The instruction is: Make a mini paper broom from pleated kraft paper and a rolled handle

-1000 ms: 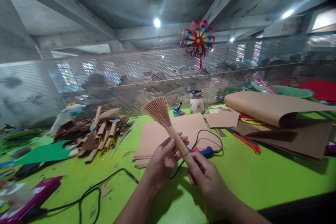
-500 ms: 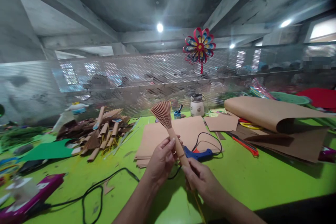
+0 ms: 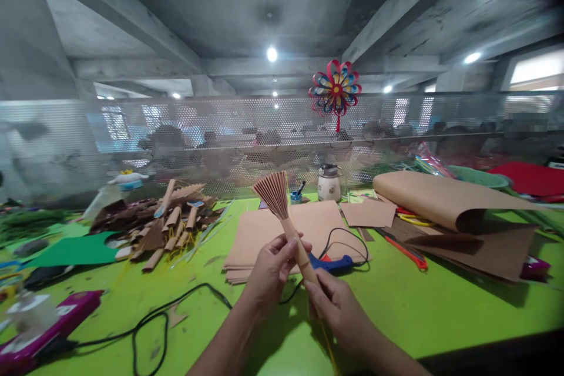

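Note:
Both hands hold a pleated brown paper fan (image 3: 275, 194) upright above the green table (image 3: 423, 305). Its top is spread open and its lower part is gathered into a narrow stalk. My left hand (image 3: 271, 270) pinches the stalk from the left, fingers closed round it. Lower down, my right hand (image 3: 337, 308) grips the bottom end of the stalk. A thin yellow string (image 3: 328, 343) hangs down from under my right hand.
A stack of brown paper sheets (image 3: 259, 235) lies behind the hands, with a blue glue gun (image 3: 337, 261) and its black cord (image 3: 154, 320). Finished paper rolls are piled (image 3: 167, 223) at left. Red scissors (image 3: 403, 247) and a big brown paper roll (image 3: 445, 194) lie right. A mesh screen (image 3: 229, 135) backs the table.
The fan has come a little nearer and stands more upright. My right hand has slid lower on the stalk. The view has tilted slightly.

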A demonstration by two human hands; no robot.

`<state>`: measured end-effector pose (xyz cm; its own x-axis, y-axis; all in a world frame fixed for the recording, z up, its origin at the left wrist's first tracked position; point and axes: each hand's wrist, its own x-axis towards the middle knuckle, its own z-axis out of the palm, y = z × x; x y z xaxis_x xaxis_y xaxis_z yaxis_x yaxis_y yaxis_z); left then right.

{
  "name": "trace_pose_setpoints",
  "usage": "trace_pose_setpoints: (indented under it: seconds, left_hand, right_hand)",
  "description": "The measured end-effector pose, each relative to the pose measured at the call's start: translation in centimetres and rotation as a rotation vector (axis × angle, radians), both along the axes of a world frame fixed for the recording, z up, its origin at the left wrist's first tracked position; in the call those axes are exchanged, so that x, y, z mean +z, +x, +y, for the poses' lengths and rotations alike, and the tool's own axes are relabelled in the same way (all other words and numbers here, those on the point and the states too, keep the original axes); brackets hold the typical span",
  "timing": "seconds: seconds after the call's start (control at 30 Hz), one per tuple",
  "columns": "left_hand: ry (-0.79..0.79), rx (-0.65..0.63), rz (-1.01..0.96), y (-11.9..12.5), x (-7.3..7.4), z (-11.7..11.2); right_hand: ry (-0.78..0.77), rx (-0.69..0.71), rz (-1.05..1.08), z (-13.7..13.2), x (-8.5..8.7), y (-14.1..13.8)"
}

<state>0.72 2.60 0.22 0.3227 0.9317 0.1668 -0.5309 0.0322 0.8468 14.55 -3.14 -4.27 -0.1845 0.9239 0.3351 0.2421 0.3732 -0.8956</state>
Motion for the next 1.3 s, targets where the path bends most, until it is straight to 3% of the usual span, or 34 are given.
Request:
trace_pose_setpoints:
  seconds: [0.57, 0.7, 0.83, 1.03, 1.17, 1.3]
  left_hand:
    - [-0.002, 0.028, 0.017, -0.2, 0.3, -0.2]
    - [-0.030, 0.043, 0.017, -0.2, 0.5, -0.2]
    - [-0.031, -0.045, 0.052, 0.2, 0.4, -0.3]
    - [-0.072, -0.070, 0.089, 0.7, 0.1, -0.2]
    - [-0.088, -0.046, 0.077, 0.4, 0.2, 0.1]
    - [-0.076, -0.098, 0.053, 0.3, 0.5, -0.2]
  right_hand:
    - [-0.059, 0.067, 0.039, -0.3, 0.1, -0.1]
    - [-0.137, 0.098, 0.135, -0.2, 0.1, -0.2]
    - [-0.185, 0.164, 0.232, 0.1, 0.1, 0.0]
    - [-0.380, 0.265, 0.552, 0.1, 1.0, 0.3]
    - [-0.453, 0.323, 0.537, -0.1, 1.2, 0.6]
    - [-0.483, 0.353, 0.534, -0.2, 1.1, 0.8]
